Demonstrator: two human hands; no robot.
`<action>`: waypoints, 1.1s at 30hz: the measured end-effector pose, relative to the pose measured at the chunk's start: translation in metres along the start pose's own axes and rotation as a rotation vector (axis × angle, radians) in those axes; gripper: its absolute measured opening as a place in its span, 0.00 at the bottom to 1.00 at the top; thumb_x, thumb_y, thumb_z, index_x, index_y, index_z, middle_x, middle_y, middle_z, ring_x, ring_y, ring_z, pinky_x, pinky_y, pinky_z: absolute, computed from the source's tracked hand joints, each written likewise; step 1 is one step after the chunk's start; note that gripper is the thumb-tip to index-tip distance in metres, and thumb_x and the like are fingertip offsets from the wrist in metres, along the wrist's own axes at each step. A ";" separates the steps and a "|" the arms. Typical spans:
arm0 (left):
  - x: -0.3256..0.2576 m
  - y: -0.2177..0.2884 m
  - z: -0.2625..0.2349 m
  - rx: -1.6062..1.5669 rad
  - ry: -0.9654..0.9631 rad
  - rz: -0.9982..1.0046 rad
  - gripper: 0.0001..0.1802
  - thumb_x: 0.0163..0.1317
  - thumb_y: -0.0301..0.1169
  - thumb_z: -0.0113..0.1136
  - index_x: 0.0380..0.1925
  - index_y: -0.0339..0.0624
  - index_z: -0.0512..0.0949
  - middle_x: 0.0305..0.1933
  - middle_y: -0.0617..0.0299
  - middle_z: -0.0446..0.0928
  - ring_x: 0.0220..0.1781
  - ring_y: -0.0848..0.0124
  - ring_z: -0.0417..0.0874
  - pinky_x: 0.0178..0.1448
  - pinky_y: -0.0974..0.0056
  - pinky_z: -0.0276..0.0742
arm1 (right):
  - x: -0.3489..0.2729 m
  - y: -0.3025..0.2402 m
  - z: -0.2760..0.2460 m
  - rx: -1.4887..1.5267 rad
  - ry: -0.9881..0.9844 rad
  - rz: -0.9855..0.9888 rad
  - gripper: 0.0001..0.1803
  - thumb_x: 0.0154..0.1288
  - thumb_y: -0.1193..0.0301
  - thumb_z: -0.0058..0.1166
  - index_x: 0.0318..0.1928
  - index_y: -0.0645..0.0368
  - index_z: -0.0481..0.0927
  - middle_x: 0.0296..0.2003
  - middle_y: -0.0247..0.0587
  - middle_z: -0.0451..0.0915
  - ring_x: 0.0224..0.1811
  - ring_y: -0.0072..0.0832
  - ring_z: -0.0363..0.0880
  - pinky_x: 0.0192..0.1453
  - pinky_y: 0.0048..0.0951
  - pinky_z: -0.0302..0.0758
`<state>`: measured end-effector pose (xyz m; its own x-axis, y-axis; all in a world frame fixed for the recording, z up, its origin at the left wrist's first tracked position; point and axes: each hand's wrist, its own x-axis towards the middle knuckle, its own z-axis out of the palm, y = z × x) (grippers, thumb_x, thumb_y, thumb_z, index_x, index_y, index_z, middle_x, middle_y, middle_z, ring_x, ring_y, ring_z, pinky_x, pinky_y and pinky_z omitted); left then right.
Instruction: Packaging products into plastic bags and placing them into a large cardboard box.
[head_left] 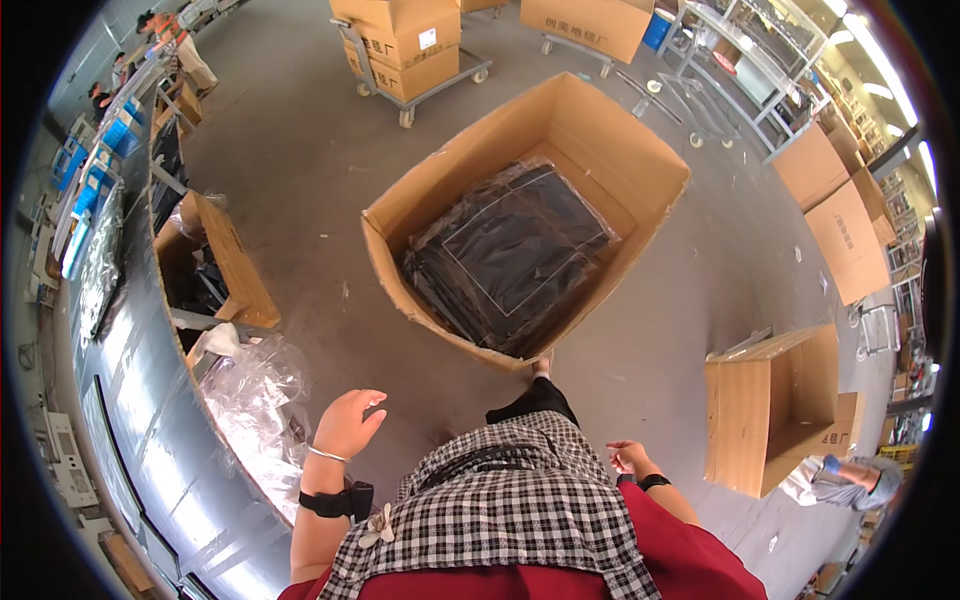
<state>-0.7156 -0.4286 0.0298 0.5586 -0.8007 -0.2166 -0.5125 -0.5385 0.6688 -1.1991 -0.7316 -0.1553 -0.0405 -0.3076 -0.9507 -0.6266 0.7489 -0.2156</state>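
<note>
My left hand (348, 424) hangs in the air at my left side, empty, with the fingers loosely bent and apart from the thumb. On the other side my right hand (630, 457) is also empty, its fingers slightly curled and apart. Neither one touches anything. In front of me stands a large open cardboard box (490, 130) on the floor. Inside it lies a stack of flat black pieces in clear plastic wrap (515, 250), the top one marked with a thin pale rectangle. The pieces below are mostly hidden.
A long shiny table (140, 380) runs along my left. Crumpled clear plastic (255, 395) and an open carton (235, 260) are beside it. Stacked boxes on a trolley (410, 60) stand ahead. Another open box (740, 420) is at right, with a person (855, 483) beyond it.
</note>
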 end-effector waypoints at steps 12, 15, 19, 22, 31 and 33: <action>0.242 0.073 0.113 -0.117 -0.359 -0.214 0.16 0.60 0.34 0.60 0.47 0.40 0.79 0.47 0.50 0.81 0.50 0.57 0.82 0.55 0.58 0.77 | 0.122 -0.324 -0.100 -0.568 0.385 -0.692 0.11 0.64 0.68 0.53 0.42 0.61 0.80 0.27 0.43 0.81 0.28 0.30 0.80 0.34 0.29 0.76; 0.269 0.083 0.123 -0.082 -0.341 -0.272 0.18 0.60 0.34 0.59 0.49 0.40 0.78 0.48 0.50 0.81 0.51 0.58 0.82 0.56 0.58 0.76 | 0.102 -0.420 -0.076 -0.654 0.398 -0.906 0.10 0.63 0.68 0.56 0.42 0.59 0.80 0.30 0.49 0.81 0.34 0.39 0.80 0.40 0.35 0.76; 0.293 0.078 0.131 -0.175 -0.334 -0.332 0.18 0.61 0.34 0.59 0.50 0.38 0.77 0.49 0.51 0.81 0.52 0.59 0.82 0.57 0.59 0.76 | 0.103 -0.474 -0.045 -0.658 0.366 -1.075 0.10 0.62 0.69 0.56 0.43 0.58 0.80 0.35 0.47 0.82 0.36 0.38 0.81 0.41 0.34 0.77; 0.304 0.051 0.146 -0.243 -0.358 -0.410 0.19 0.61 0.35 0.59 0.50 0.38 0.77 0.49 0.51 0.81 0.52 0.59 0.82 0.57 0.59 0.77 | 0.099 -0.487 -0.011 -0.753 0.171 -1.019 0.12 0.60 0.69 0.57 0.45 0.57 0.80 0.43 0.48 0.80 0.44 0.40 0.80 0.49 0.36 0.77; 0.362 -0.056 0.256 -0.409 -0.251 -0.776 0.23 0.61 0.36 0.62 0.54 0.35 0.75 0.52 0.50 0.80 0.56 0.62 0.81 0.59 0.61 0.76 | 0.159 -0.542 0.037 -1.310 -0.020 -0.736 0.30 0.58 0.63 0.61 0.60 0.59 0.71 0.60 0.52 0.70 0.65 0.47 0.67 0.69 0.39 0.66; 0.368 -0.077 0.292 -0.539 -0.177 -0.952 0.29 0.60 0.37 0.63 0.58 0.34 0.72 0.58 0.45 0.77 0.59 0.56 0.78 0.59 0.59 0.76 | 0.207 -0.560 0.057 -1.342 -0.027 -0.697 0.35 0.58 0.61 0.62 0.63 0.59 0.67 0.63 0.53 0.67 0.67 0.47 0.64 0.70 0.39 0.64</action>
<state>-0.6608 -0.7589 -0.3087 0.4506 -0.1694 -0.8765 0.4520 -0.8034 0.3876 -0.8120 -1.1807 -0.2441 0.5600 -0.3431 -0.7541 -0.7392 -0.6179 -0.2679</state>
